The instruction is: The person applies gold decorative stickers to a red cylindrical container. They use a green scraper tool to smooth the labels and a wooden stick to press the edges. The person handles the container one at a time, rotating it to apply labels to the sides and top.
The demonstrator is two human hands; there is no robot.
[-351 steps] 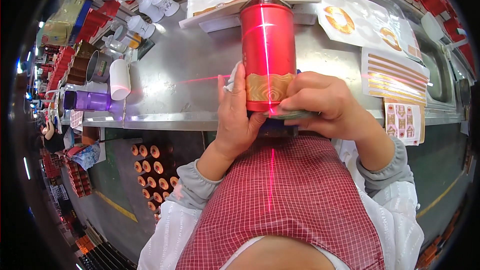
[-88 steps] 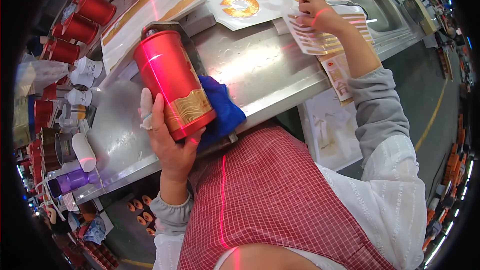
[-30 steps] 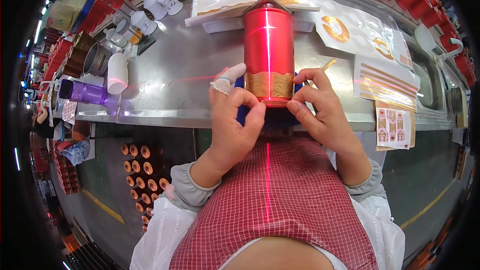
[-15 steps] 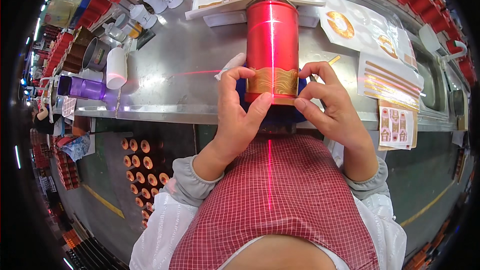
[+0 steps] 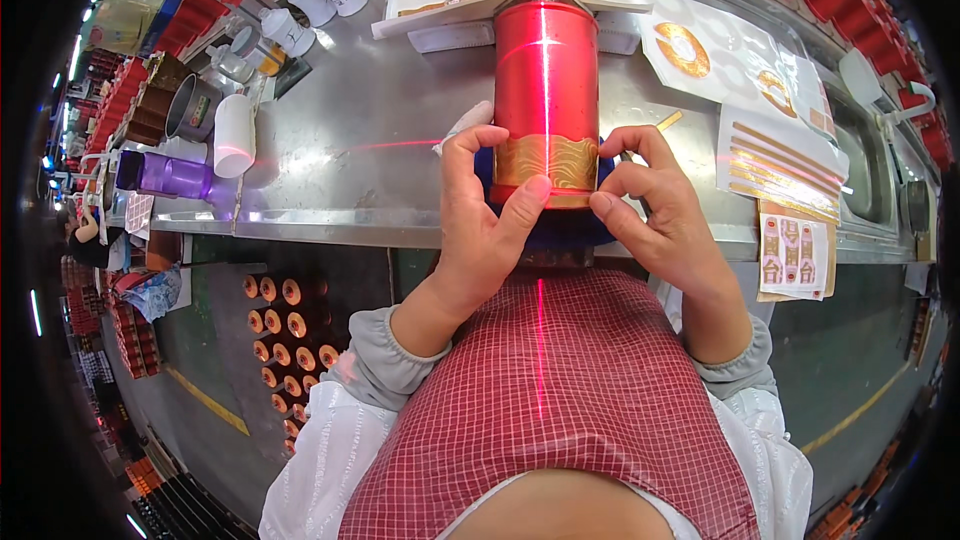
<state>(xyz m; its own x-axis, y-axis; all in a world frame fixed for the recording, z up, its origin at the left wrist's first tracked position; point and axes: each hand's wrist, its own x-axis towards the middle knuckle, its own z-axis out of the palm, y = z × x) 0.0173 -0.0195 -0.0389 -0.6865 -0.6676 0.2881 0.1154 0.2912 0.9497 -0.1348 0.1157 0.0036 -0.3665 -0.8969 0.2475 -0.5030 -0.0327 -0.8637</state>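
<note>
A shiny red metal canister (image 5: 545, 65) lies in front of me, its length pointing away. Round its near end runs a gold wave-patterned sticker band (image 5: 560, 162). My left hand (image 5: 485, 205) is closed on the canister's near end: the thumb presses the band's lower part and the index finger bends against the left side. My right hand (image 5: 655, 205) has curled fingers at the right side, with thumb and index tips touching the band's right edge. The far sides of the fingers are hidden. A red laser line runs lengthwise over the canister, and something blue (image 5: 570, 232) sits beneath it.
The steel bench (image 5: 340, 155) carries sheets of gold stickers (image 5: 780, 165) on the right and behind. White bottles (image 5: 285, 32), a white cup (image 5: 235, 135) and a purple bottle (image 5: 175, 175) stand left. A crumpled white cloth (image 5: 470, 122) lies beside my left hand.
My left thumb has slid slightly up and right along the gold band. My right hand stays at the right edge, nearly still. The canister has barely shifted.
</note>
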